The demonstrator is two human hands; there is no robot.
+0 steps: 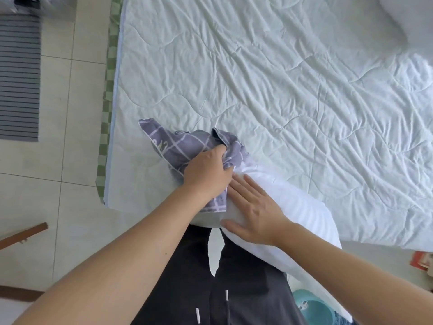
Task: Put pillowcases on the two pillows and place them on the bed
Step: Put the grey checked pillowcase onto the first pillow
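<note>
While our left hand (206, 171) grips the bunched purple pillowcase (187, 146), our flat, open right hand (254, 209) steadies the bare pillow (293, 207); casing has barely begun.

The left hand (206, 171) hides its own fingertips inside the bunched purple checked pillowcase (185, 146), which covers one end of the plain white pillow (293, 207). That pillow's near end runs out of frame at 5 o'clock. At 1 o'clock a second white pillow (417, 17) is cut by the corner and blurred. At 9 o'clock the grey striped rug (18, 76) is cropped.
</note>
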